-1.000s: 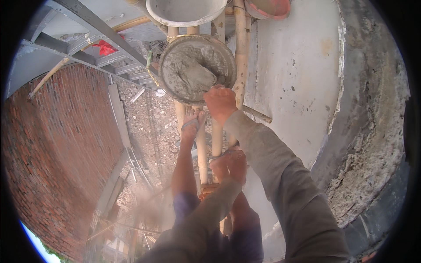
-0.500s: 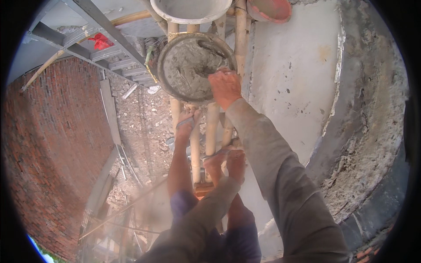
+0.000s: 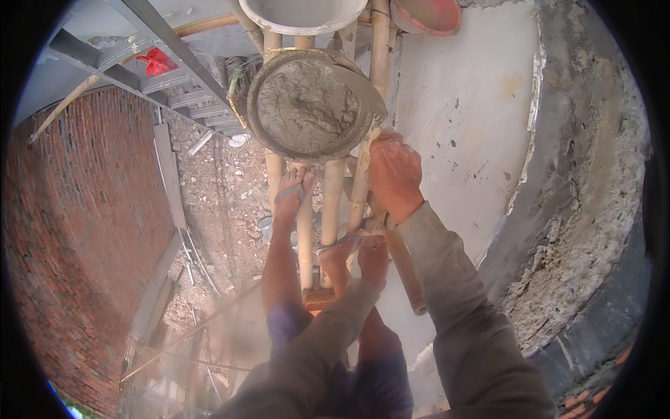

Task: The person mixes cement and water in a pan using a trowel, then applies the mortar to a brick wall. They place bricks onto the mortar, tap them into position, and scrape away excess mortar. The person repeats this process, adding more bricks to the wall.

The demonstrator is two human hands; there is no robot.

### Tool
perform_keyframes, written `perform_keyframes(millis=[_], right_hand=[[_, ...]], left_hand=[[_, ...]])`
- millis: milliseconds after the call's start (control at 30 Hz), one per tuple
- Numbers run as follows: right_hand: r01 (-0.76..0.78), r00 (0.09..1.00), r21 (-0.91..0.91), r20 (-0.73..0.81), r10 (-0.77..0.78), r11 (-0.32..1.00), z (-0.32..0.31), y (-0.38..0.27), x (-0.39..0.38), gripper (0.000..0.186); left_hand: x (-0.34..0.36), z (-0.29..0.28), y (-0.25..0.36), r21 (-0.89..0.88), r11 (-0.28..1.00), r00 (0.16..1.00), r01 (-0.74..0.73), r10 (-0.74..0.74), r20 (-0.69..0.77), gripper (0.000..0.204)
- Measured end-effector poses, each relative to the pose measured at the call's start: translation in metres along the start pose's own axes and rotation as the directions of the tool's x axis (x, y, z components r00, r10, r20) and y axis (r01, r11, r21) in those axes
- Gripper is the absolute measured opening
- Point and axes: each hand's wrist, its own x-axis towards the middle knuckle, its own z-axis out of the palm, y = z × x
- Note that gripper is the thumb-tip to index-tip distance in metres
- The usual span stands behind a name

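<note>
My right hand (image 3: pixel 396 171) is closed around the handle of a trowel. The grey trowel blade (image 3: pixel 368 94) tilts over the right rim of a round bucket (image 3: pixel 252 126), smeared with mortar. Wet grey mortar (image 3: pixel 303 105) fills the bucket, its surface rough and scooped. Lower down, my left hand (image 3: pixel 373 262) is held before my right leg with its fingers curled; what they hold, if anything, I cannot make out. Close to it are my sandalled right foot (image 3: pixel 335 255) and a bamboo piece (image 3: pixel 405 272).
Bamboo poles (image 3: pixel 305 230) run under the bucket and my feet, above rubble ground (image 3: pixel 223 181). Beyond stand a white basin (image 3: pixel 303 29) and a red bowl (image 3: pixel 447 21). A metal ladder (image 3: pixel 157 42) is upper left, a brick wall (image 3: pixel 84 230) left, a grey plastered surface (image 3: pixel 460 126) right.
My right hand has drawn back from the mortar, toward me and to the right. The trowel blade, earlier hidden in the bucket, now shows at its rim. My left hand has hardly moved.
</note>
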Motion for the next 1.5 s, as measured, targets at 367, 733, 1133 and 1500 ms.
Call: perform_keyframes(millis=[367, 733, 1133, 1500], right_hand=[[-0.365, 0.931, 0.768, 0.317, 0.183, 0.525, 0.113, 0.052, 0.032, 0.024], [0.134, 0.989, 0.18, -0.089, -0.12, 0.974, 0.035, 0.013, -0.003, 0.024], [0.174, 0.984, 0.059, -0.059, -0.171, 0.983, -0.021, 0.022, -0.021, 0.011], [-0.058, 0.997, 0.537, -0.018, 0.08, 0.842, 0.11, 0.015, 0.047, 0.03]], left_hand=[[0.01, -0.001, -0.022, 0.081, 0.996, 0.998, -0.023, 0.028, -0.062, 0.018], [0.029, -0.019, -0.059, 0.677, 0.564, 0.836, -0.472, 0.532, 0.139, 0.011], [0.021, -0.005, -0.044, 0.142, 0.99, 1.0, -0.007, 0.004, 0.02, 0.027], [0.009, -0.001, -0.015, 0.653, 0.734, 0.98, -0.189, 0.181, 0.08, 0.022]])
